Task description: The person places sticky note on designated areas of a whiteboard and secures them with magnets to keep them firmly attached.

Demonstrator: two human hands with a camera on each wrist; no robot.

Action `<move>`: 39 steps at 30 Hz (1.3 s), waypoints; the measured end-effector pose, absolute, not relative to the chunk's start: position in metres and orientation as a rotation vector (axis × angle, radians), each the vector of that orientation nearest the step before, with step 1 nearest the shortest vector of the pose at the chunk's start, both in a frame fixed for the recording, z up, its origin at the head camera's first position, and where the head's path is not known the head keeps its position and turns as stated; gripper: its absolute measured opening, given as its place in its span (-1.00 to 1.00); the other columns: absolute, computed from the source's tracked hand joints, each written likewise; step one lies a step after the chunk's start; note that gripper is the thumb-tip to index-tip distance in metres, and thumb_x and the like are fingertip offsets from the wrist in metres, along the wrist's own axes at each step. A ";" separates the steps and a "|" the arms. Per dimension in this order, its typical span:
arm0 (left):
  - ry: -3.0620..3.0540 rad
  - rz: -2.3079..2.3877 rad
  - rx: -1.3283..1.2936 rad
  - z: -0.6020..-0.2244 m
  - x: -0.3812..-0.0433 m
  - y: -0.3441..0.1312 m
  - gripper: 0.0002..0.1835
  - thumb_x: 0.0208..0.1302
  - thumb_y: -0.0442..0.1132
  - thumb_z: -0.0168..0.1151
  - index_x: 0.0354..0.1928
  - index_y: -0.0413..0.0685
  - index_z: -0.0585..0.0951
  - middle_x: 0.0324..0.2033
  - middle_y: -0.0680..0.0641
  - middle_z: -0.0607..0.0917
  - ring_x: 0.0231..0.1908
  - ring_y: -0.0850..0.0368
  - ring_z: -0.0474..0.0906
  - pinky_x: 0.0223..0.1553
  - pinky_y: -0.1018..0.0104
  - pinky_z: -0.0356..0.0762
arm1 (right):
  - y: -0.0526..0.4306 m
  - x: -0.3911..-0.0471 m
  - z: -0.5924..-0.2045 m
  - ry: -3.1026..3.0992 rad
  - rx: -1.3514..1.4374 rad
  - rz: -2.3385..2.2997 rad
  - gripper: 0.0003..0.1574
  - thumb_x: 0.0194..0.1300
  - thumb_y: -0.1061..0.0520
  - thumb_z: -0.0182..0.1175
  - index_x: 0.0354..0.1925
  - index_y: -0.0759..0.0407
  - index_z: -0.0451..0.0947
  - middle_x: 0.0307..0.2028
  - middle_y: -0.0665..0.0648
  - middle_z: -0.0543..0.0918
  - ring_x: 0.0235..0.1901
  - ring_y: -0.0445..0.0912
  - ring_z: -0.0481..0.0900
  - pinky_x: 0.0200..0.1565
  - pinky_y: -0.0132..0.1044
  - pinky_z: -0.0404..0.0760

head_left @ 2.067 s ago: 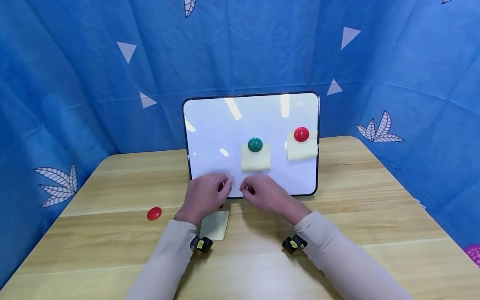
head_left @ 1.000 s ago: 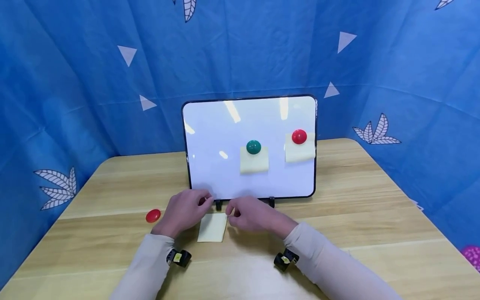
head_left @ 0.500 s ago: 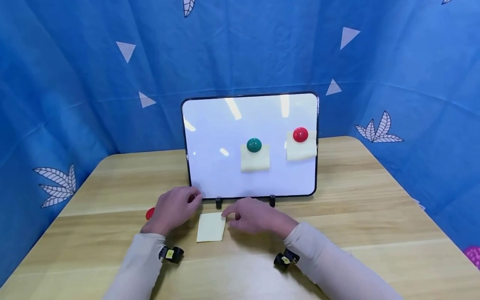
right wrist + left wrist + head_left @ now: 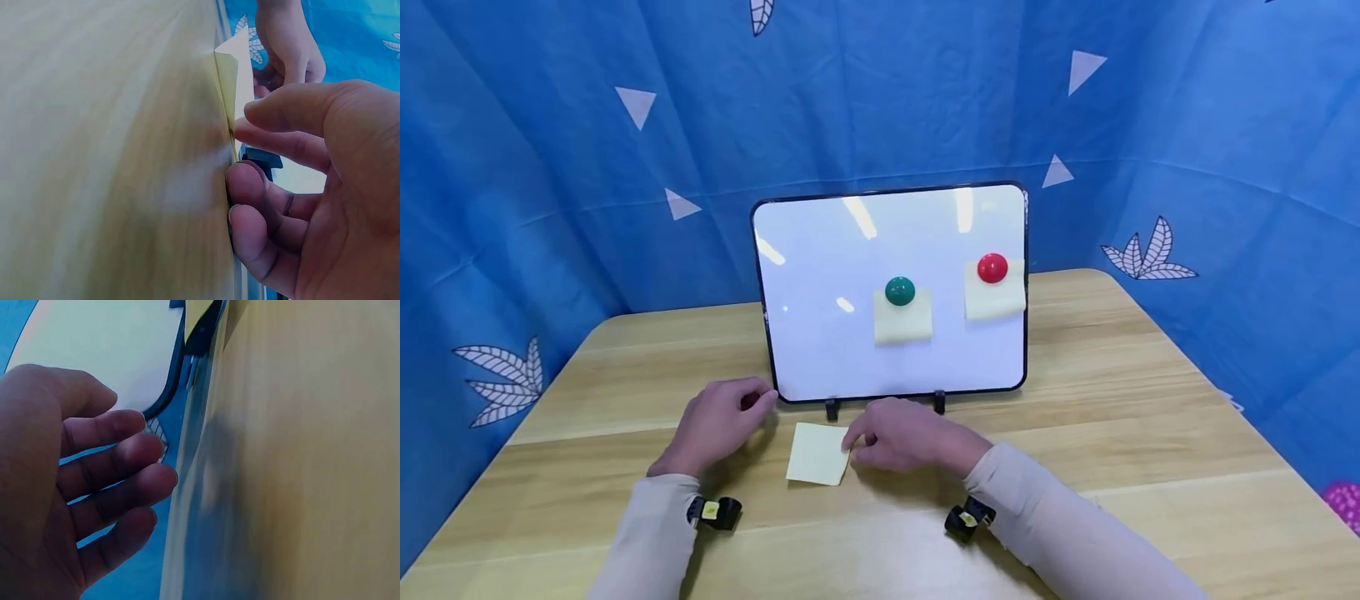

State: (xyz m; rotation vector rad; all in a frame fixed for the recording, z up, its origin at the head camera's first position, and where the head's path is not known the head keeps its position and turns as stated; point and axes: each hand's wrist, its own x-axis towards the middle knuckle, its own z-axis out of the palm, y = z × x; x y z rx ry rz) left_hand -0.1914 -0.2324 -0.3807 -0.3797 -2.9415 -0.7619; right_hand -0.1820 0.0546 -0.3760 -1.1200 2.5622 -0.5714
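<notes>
A pale yellow sticky note (image 4: 817, 454) lies on the table before the whiteboard, turned slightly. My right hand (image 4: 901, 437) is at its right edge, index fingertip touching the paper. In the right wrist view the note (image 4: 227, 78) stands partly raised off the wood, and the thumb appears apart from it. My left hand (image 4: 718, 421) hovers over the table by the board's lower left corner, fingers loosely bent; the left wrist view shows the palm (image 4: 37, 475) holding nothing. The loose red magnet seen earlier is hidden, its spot covered by the left hand.
The whiteboard (image 4: 820, 350) stands on black feet (image 4: 832, 409) at the back of the wooden table (image 4: 1120, 417). On it, a green magnet (image 4: 900, 291) and a red magnet (image 4: 992, 267) each hold a sticky note. A blue curtain (image 4: 925, 100) hangs behind.
My left hand has moved leftward, away from the note and over the red magnet's spot. The right hand came down from the board to the note, which has turned slightly.
</notes>
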 end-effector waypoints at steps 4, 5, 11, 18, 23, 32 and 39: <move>-2.945 -0.791 -0.327 -0.379 -0.193 -0.247 -0.74 0.47 0.01 0.12 -0.17 0.08 0.73 -0.42 0.09 0.65 -0.44 0.10 0.48 -0.38 0.19 0.42 | 0.054 -0.183 -0.378 2.571 -1.100 -0.584 -0.73 0.38 0.03 0.20 -0.01 -0.10 0.73 -0.35 -0.22 0.58 -0.37 -0.29 0.46 -0.25 -0.38 0.47; -2.955 -0.799 -0.315 -0.379 -0.193 -0.250 -0.72 0.48 0.02 0.11 -0.13 0.06 0.73 -0.38 0.08 0.67 -0.41 0.09 0.49 -0.35 0.18 0.44 | 0.054 -0.183 -0.378 2.574 -1.095 -0.585 -0.74 0.38 0.02 0.21 -0.01 -0.10 0.72 -0.33 -0.21 0.59 -0.34 -0.28 0.47 -0.23 -0.38 0.48; -3.007 -0.846 -0.250 -0.379 -0.195 -0.271 -0.67 0.49 0.01 0.10 -0.02 -0.02 0.71 -0.18 0.00 0.71 -0.25 0.03 0.51 -0.22 0.15 0.48 | 0.051 -0.181 -0.376 2.551 -1.054 -0.628 -0.64 0.34 0.05 0.21 0.09 0.00 0.64 -0.40 -0.16 0.60 -0.32 -0.26 0.50 -0.18 -0.38 0.51; -3.033 -0.881 -0.220 -0.379 -0.196 -0.281 -0.65 0.48 0.05 0.11 0.01 -0.03 0.69 -0.10 -0.06 0.70 -0.16 -0.02 0.51 -0.11 0.05 0.52 | 0.046 -0.177 -0.376 2.570 -1.050 -0.668 -0.62 0.36 0.05 0.21 0.10 0.11 0.64 -0.32 -0.20 0.62 -0.17 -0.26 0.48 -0.06 -0.42 0.50; -3.058 -0.903 -0.188 -0.380 -0.194 -0.289 -0.66 0.47 0.02 0.15 0.02 -0.04 0.68 -0.05 -0.10 0.68 -0.08 -0.07 0.52 -0.01 -0.10 0.53 | 0.044 -0.174 -0.376 2.562 -1.045 -0.689 -0.63 0.39 0.03 0.22 0.09 0.13 0.65 -0.22 -0.10 0.55 -0.21 -0.25 0.45 -0.13 -0.42 0.50; -3.095 -0.902 -0.110 -0.383 -0.194 -0.298 -0.69 0.42 -0.03 0.23 0.04 -0.04 0.67 0.01 -0.18 0.64 -0.03 -0.16 0.48 0.00 -0.12 0.54 | 0.041 -0.169 -0.374 2.598 -1.073 -0.622 -0.61 0.39 0.00 0.21 0.10 0.12 0.64 -0.22 -0.04 0.47 -0.27 -0.22 0.42 -0.23 -0.41 0.46; -3.090 -0.893 -0.117 -0.384 -0.193 -0.303 -0.72 0.40 -0.09 0.27 0.03 -0.06 0.68 0.02 -0.20 0.64 -0.02 -0.17 0.49 0.02 -0.17 0.53 | 0.042 -0.170 -0.376 2.603 -1.077 -0.609 -0.75 0.38 0.04 0.20 -0.04 0.07 0.67 -0.31 -0.10 0.52 -0.25 -0.24 0.42 -0.22 -0.41 0.47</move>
